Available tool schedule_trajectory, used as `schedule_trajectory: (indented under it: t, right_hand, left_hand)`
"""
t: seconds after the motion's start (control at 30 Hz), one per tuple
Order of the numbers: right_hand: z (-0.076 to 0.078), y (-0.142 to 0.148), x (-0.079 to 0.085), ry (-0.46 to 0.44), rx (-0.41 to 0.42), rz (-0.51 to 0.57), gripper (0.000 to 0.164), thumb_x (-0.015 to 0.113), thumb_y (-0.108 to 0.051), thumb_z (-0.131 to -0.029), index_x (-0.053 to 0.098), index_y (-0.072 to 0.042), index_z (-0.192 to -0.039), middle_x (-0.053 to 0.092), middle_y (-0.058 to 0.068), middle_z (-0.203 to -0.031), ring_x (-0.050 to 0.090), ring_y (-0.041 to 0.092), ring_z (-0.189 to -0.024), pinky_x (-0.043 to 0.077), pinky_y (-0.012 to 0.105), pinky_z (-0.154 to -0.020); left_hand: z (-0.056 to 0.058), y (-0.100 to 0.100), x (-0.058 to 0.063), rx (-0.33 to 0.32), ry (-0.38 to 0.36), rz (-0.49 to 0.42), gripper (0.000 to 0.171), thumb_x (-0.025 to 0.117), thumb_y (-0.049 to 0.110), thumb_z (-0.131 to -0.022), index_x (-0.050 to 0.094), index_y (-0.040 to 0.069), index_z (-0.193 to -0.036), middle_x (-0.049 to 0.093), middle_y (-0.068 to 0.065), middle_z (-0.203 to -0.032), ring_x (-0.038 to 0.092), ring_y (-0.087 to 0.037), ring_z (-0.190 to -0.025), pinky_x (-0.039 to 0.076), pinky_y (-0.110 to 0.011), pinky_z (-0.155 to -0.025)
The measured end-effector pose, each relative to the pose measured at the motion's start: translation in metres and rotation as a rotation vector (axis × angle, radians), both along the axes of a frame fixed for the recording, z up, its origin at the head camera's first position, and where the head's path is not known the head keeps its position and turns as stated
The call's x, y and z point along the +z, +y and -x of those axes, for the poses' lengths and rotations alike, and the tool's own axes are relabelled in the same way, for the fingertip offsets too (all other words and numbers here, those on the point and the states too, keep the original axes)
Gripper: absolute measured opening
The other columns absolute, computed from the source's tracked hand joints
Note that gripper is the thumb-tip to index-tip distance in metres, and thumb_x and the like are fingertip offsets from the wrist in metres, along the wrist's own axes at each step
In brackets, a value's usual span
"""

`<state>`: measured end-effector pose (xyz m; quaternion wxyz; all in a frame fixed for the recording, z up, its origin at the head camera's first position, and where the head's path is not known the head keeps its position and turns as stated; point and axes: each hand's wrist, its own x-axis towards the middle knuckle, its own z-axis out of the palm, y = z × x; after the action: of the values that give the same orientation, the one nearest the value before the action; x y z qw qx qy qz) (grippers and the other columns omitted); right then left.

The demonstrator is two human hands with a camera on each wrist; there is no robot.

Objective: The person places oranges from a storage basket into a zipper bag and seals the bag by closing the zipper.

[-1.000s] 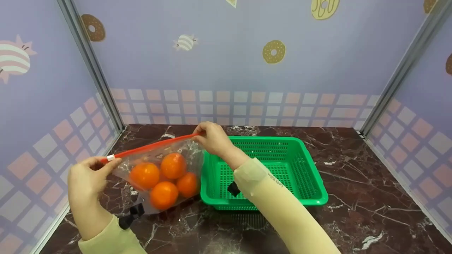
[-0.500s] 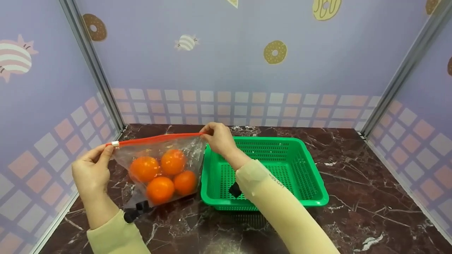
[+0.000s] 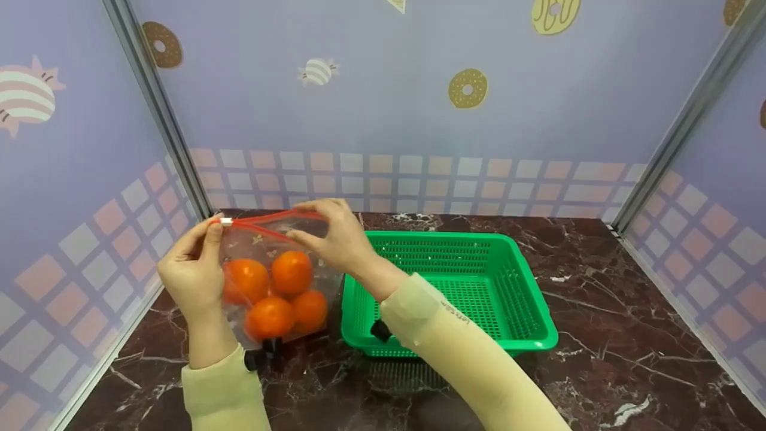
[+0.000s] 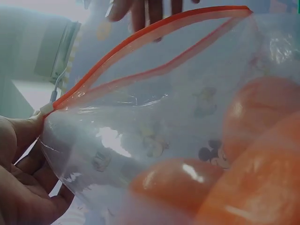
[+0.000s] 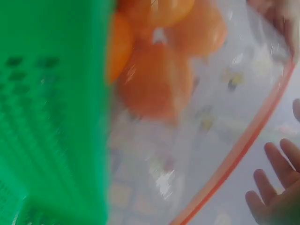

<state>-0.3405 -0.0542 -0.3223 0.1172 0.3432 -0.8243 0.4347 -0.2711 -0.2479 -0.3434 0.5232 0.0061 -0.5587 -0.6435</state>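
A clear zip bag [image 3: 257, 244] with a red seal strip and small cartoon prints holds several oranges [image 3: 292, 272]. My left hand [image 3: 194, 275] pinches the bag's top left corner beside the white slider [image 3: 226, 221]. In the left wrist view the two red strips [image 4: 164, 69] stand apart, so the bag's mouth gapes. My right hand [image 3: 341, 239] is at the mouth's right part, thumb and fingers spread apart. The right wrist view shows its fingers [image 5: 266, 186] spread beside the red strip, holding nothing. The bag's right top corner is hidden behind this hand in the head view.
A green plastic basket [image 3: 449, 345] with slotted walls stands just right of the bag, under my right forearm. Both are on a dark red marbled tabletop [image 3: 610, 311]. Patterned lilac panels [image 3: 383, 120] close in the back and sides.
My right hand has let go of the right end of the strip and moved left with fingers spread. My left hand has risen and moved right with the slider corner. The bag's mouth has parted.
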Motion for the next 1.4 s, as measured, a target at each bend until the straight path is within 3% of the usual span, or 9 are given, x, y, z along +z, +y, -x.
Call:
schedule_trajectory:
  t: [0.17,0.27,0.37,0.57,0.83,1.0,1.23,1.4]
  right_hand:
    - [-0.015,-0.021,0.016,0.098,0.036,0.036,0.037,0.073,-0.03,-0.096,0.071,-0.017,-0.131,0.071,-0.001,-0.131,0.055,0.018,-0.129,0.047,0.028,-0.111]
    - [-0.02,-0.032,0.021,0.111,0.043,0.051,0.035,0.072,-0.026,-0.097,0.073,-0.015,-0.13,0.071,0.001,-0.131,0.057,0.018,-0.129,0.047,0.022,-0.109]
    - [-0.023,-0.041,0.021,0.072,0.069,0.088,0.03,0.072,-0.023,-0.096,0.076,-0.013,-0.125,0.074,0.004,-0.126,0.064,0.017,-0.123,0.052,0.016,-0.099]
    - [-0.024,-0.05,0.017,-0.044,0.093,0.219,0.021,0.073,-0.021,-0.095,0.08,-0.009,-0.111,0.08,0.006,-0.109,0.076,0.008,-0.093,0.056,0.011,-0.078]
    - [-0.022,-0.049,0.014,-0.038,0.081,0.221,0.018,0.071,-0.021,-0.095,0.079,-0.007,-0.103,0.08,0.007,-0.1,0.077,0.011,-0.082,0.056,0.013,-0.063]
    - [-0.023,-0.047,0.013,0.024,0.065,0.184,0.018,0.071,-0.022,-0.096,0.078,-0.007,-0.103,0.08,0.006,-0.101,0.077,0.013,-0.088,0.055,0.01,-0.073]
    - [-0.017,-0.041,0.003,0.108,0.025,0.114,0.019,0.068,-0.024,-0.097,0.078,-0.009,-0.104,0.08,0.004,-0.102,0.077,0.013,-0.09,0.055,0.01,-0.08]
    - [-0.006,-0.033,-0.007,0.107,-0.003,0.09,0.019,0.067,-0.025,-0.098,0.078,-0.01,-0.104,0.08,0.002,-0.102,0.076,0.012,-0.092,0.055,0.012,-0.081]
  left_hand:
    - [0.001,0.015,0.007,-0.042,0.068,0.053,0.017,0.077,-0.002,-0.088,0.076,-0.015,-0.099,0.08,0.008,-0.085,0.074,-0.004,-0.075,0.056,-0.014,-0.068]
    - [0.0,0.021,0.008,-0.051,0.096,0.076,0.023,0.08,0.004,-0.087,0.075,-0.016,-0.097,0.08,0.006,-0.086,0.072,-0.004,-0.075,0.055,-0.014,-0.068]
    - [-0.001,0.025,0.008,-0.045,0.107,0.107,0.024,0.081,0.005,-0.087,0.075,-0.016,-0.096,0.079,0.007,-0.086,0.07,-0.004,-0.074,0.054,-0.014,-0.068]
    - [-0.004,0.027,0.008,-0.036,0.103,0.131,0.012,0.077,-0.007,-0.086,0.075,-0.017,-0.094,0.077,0.009,-0.084,0.067,-0.004,-0.075,0.054,-0.013,-0.068]
    - [-0.002,0.03,0.008,-0.008,0.053,0.129,0.01,0.078,-0.004,-0.086,0.077,-0.013,-0.092,0.076,0.009,-0.084,0.068,-0.004,-0.077,0.055,-0.015,-0.071]
    - [-0.002,0.033,0.007,-0.031,0.05,0.076,0.016,0.08,0.001,-0.087,0.076,-0.014,-0.093,0.08,-0.001,-0.086,0.073,-0.006,-0.075,0.056,-0.015,-0.071]
    - [-0.001,0.028,0.007,-0.069,0.163,-0.014,0.018,0.078,-0.003,-0.087,0.073,-0.019,-0.093,0.081,-0.005,-0.085,0.075,-0.011,-0.074,0.057,-0.018,-0.068]
    - [-0.001,0.026,0.008,-0.078,0.181,-0.087,0.02,0.077,-0.005,-0.087,0.071,-0.022,-0.094,0.08,-0.005,-0.082,0.077,-0.012,-0.077,0.059,-0.019,-0.072]
